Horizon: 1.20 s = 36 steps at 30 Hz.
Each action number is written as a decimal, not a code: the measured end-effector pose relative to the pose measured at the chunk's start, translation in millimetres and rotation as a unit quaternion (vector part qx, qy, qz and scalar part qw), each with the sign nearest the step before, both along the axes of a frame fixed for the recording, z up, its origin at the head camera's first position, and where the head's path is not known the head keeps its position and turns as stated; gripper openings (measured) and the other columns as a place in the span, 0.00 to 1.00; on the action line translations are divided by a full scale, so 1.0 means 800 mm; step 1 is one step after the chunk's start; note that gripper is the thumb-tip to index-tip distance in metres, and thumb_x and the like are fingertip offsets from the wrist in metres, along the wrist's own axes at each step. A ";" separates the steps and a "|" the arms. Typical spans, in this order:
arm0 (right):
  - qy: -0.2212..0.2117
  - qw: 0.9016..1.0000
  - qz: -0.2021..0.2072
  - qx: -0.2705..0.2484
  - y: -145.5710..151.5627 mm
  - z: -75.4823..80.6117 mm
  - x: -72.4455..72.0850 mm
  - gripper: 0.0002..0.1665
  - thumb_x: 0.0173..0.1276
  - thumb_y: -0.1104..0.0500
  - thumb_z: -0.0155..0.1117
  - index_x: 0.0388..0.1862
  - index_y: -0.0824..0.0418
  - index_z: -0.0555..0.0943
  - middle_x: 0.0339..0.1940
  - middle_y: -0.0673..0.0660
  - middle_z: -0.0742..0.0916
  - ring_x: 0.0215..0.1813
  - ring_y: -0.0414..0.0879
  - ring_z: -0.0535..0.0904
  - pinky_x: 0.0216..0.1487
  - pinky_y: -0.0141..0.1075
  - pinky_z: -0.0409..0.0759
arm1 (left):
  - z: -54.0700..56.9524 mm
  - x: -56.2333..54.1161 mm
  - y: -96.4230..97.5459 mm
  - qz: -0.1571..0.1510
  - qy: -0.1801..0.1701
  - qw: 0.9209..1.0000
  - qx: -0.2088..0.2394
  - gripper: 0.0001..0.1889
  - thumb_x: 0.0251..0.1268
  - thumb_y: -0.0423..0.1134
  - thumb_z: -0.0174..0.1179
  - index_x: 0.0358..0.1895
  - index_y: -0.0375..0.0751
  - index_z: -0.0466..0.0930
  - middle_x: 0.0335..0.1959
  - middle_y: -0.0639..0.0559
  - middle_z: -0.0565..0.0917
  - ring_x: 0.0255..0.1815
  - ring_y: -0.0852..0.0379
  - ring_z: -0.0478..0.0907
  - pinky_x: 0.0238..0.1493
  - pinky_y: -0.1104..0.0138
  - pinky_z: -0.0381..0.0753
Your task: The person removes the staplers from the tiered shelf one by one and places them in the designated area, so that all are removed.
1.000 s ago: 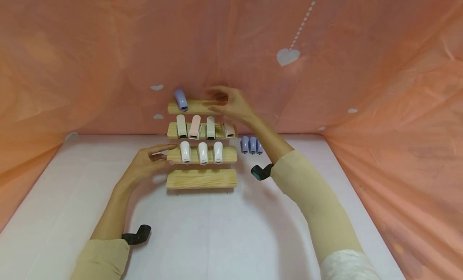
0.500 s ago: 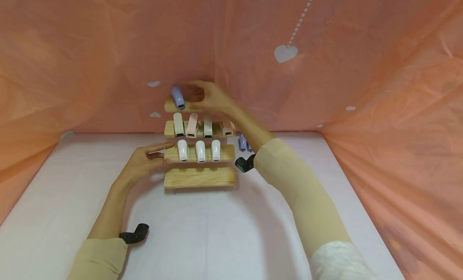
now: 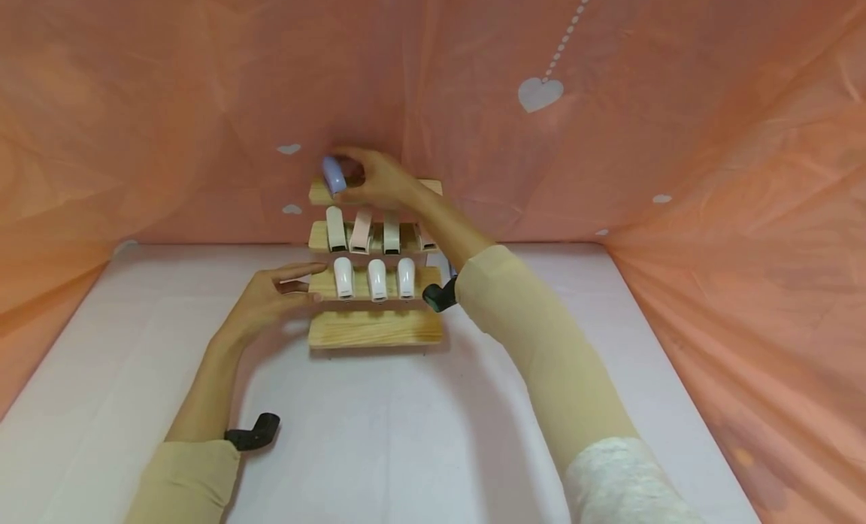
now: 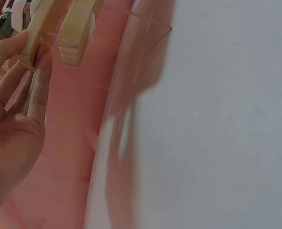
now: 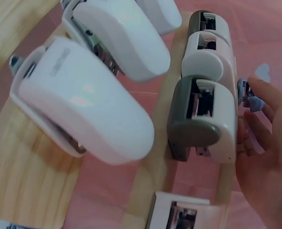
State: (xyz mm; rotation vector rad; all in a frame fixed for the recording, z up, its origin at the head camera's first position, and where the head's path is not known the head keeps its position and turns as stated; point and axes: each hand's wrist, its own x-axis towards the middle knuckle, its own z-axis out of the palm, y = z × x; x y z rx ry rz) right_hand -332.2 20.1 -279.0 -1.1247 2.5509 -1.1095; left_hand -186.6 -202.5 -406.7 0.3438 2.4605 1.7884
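Note:
My right hand (image 3: 382, 180) reaches over the top shelf and grips a purple mini stapler (image 3: 334, 175) at its left end, thumb low and fingers behind. In the right wrist view the stapler (image 5: 255, 103) is partly hidden by the fingers. My left hand (image 3: 267, 302) pinches the left end of a shelf of the stepped wooden rack (image 3: 375, 330); the left wrist view has the board (image 4: 34, 45) between the fingertips. That shelf carries three white staplers (image 3: 376, 280). Above them stands a row of green-grey (image 3: 335, 229) and pink staplers (image 3: 361, 231).
The lowest shelf (image 3: 406, 328) bears nothing. More purple staplers on the white table (image 3: 379, 434) are mostly covered by my right forearm. A pink cloth with hearts (image 3: 609, 133) hangs behind the rack and down both sides.
My right hand has moved left along the top shelf and closed round the purple stapler. My left hand keeps its hold on the rack.

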 end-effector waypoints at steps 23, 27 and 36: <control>-0.019 0.997 -0.021 -0.077 0.051 -0.001 0.004 0.39 0.57 0.64 0.77 0.68 0.65 0.74 0.57 0.61 0.82 0.56 0.47 0.78 0.59 0.34 0.76 | -0.005 0.000 0.000 0.006 0.005 1.000 -0.019 0.28 0.61 0.36 0.71 0.65 0.36 0.76 0.67 0.40 0.73 0.46 0.63 0.81 0.47 0.76 0.79; -0.017 0.996 -0.032 -0.081 0.069 -0.003 0.006 0.39 0.57 0.63 0.77 0.68 0.65 0.74 0.57 0.60 0.82 0.56 0.47 0.77 0.59 0.34 0.75 | -0.005 0.001 0.000 0.007 0.005 1.000 -0.024 0.28 0.61 0.36 0.71 0.65 0.37 0.77 0.67 0.40 0.73 0.45 0.63 0.80 0.47 0.76 0.78; -0.021 0.994 -0.060 -0.093 0.109 -0.010 0.008 0.38 0.56 0.65 0.77 0.66 0.65 0.76 0.55 0.61 0.83 0.55 0.47 0.78 0.59 0.37 0.76 | -0.006 0.000 0.000 0.005 0.000 0.999 -0.048 0.29 0.61 0.40 0.71 0.65 0.38 0.77 0.66 0.40 0.74 0.46 0.63 0.80 0.48 0.77 0.77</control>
